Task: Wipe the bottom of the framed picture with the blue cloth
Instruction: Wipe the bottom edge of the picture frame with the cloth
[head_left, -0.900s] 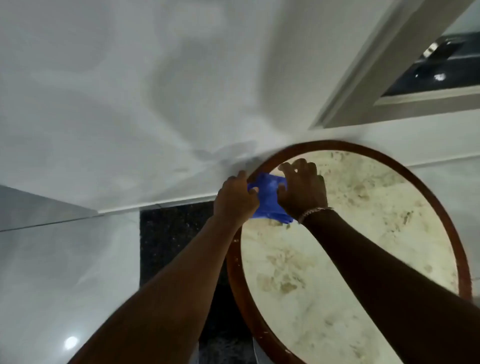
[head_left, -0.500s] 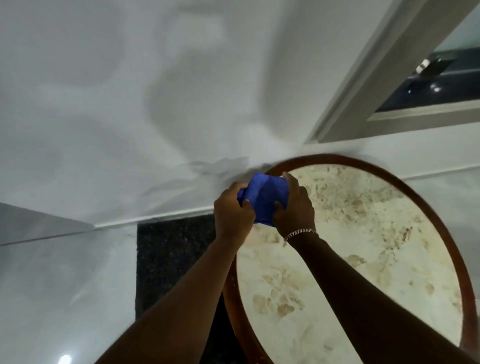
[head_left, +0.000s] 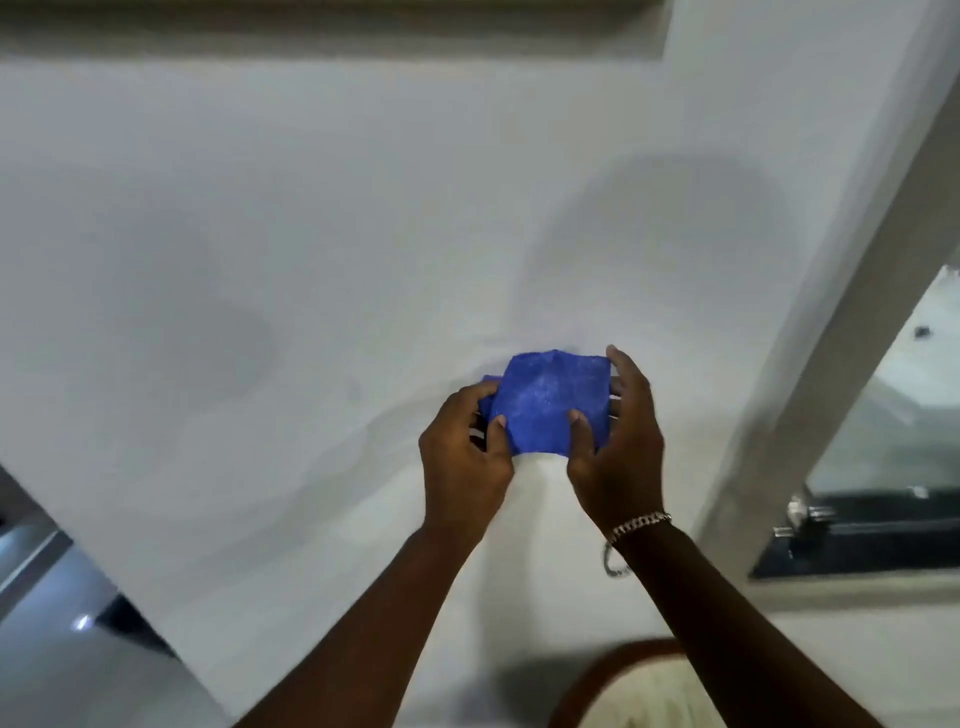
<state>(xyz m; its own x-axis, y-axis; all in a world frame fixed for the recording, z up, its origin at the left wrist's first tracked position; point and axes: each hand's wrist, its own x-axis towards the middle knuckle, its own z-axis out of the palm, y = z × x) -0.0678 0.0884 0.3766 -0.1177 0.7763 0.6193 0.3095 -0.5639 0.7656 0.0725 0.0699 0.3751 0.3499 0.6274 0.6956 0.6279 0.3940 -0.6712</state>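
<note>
Both hands were up in front of the wall, and between them sat the folded blue textured cloth (head_left: 550, 402). The left hand (head_left: 465, 447) pinched its left edge, thumb laid on the front face, fingers curled behind. The right hand (head_left: 615, 441) gripped the right side, thumb pressed on the lower front, fingertips wrapped over the far edge at about two o'clock from the cloth's centre. The cloth looked squared up and flat, so this read as the readying step: folding it into a pad, wiping not yet begun.

And the framed picture? It was hard to find. Only a dim strip (head_left: 332, 13) ran along the top edge at twelve o'clock, well apart from the hands; whether that was the frame's bottom could not be told. The next move likely called for a lift toward twelve o'clock with one hand taking the pad.

Behind the cloth stood a plain pale grey wall (head_left: 260, 234), shadowed in soft patches. At five o'clock peeked a round table with a reddish-brown wooden rim and cream marble top (head_left: 608, 670). At three o'clock ran a grey window frame (head_left: 852, 332) with glass beyond. A silver chain bracelet (head_left: 636, 525) circled the right wrist.
</note>
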